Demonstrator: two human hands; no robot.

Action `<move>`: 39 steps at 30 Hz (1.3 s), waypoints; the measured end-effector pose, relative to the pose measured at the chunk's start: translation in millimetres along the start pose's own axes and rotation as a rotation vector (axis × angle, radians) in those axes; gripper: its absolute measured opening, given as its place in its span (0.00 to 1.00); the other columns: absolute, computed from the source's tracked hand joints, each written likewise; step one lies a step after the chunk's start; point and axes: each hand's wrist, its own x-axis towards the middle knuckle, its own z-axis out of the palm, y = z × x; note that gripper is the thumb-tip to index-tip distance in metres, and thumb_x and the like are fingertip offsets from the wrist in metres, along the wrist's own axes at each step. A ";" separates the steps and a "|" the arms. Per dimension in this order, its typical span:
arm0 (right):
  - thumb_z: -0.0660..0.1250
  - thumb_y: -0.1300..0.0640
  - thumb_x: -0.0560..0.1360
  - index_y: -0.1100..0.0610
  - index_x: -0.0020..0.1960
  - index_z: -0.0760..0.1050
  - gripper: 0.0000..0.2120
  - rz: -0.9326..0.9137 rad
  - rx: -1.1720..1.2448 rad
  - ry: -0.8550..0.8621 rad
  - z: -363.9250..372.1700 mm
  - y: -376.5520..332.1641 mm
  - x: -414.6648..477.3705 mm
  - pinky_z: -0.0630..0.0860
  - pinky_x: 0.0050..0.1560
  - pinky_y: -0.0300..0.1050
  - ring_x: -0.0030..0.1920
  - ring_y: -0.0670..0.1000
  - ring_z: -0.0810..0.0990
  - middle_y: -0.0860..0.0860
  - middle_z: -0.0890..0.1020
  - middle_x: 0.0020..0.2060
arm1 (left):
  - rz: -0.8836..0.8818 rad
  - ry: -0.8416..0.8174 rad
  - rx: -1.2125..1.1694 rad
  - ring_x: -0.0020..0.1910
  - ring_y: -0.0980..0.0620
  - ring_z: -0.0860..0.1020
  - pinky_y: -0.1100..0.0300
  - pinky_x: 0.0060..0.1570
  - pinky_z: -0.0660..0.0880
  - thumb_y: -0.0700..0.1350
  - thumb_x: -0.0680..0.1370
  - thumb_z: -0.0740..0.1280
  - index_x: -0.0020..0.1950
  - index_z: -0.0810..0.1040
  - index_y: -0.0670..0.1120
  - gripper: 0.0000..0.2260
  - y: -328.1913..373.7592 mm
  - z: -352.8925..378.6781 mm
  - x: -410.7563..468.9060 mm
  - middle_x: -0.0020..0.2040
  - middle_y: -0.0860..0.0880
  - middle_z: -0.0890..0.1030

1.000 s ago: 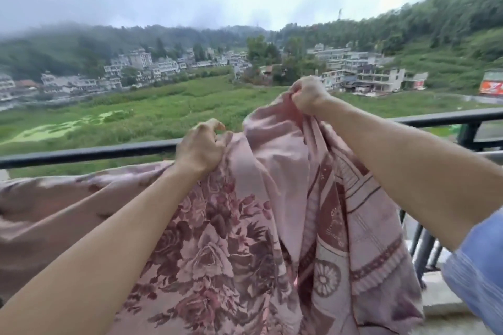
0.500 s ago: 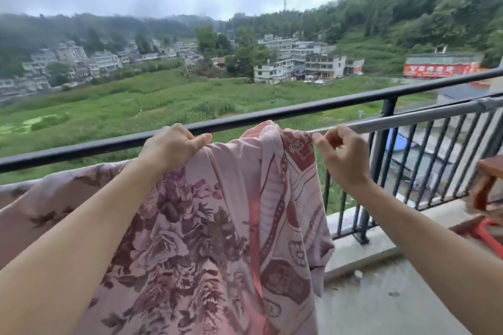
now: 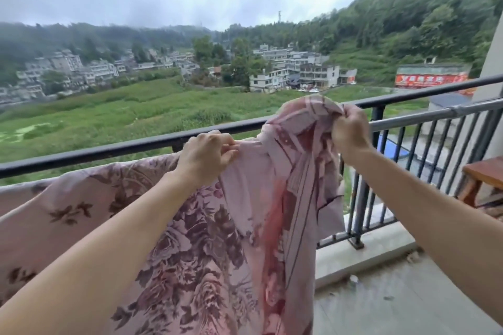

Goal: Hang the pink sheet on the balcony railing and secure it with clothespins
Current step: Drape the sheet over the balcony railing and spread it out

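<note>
Both hands grip the pink sheet (image 3: 206,239) at the balcony railing (image 3: 109,150): the left hand (image 3: 205,156) pinches its top edge just below the rail, the right hand (image 3: 349,132) bunches a corner above it

one pink sheet (image 3: 206,239), one railing (image 3: 109,151), two hands (image 3: 205,156) (image 3: 349,134)
</note>
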 end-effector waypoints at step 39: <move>0.67 0.30 0.68 0.47 0.53 0.69 0.25 -0.177 -0.360 -0.053 -114.9 151.5 28.1 0.74 0.38 0.41 0.42 0.42 0.74 0.42 0.73 0.47 | -0.032 -0.055 -0.057 0.47 0.48 0.77 0.52 0.47 0.72 0.55 0.75 0.67 0.59 0.79 0.52 0.15 157.6 96.9 72.8 0.46 0.53 0.78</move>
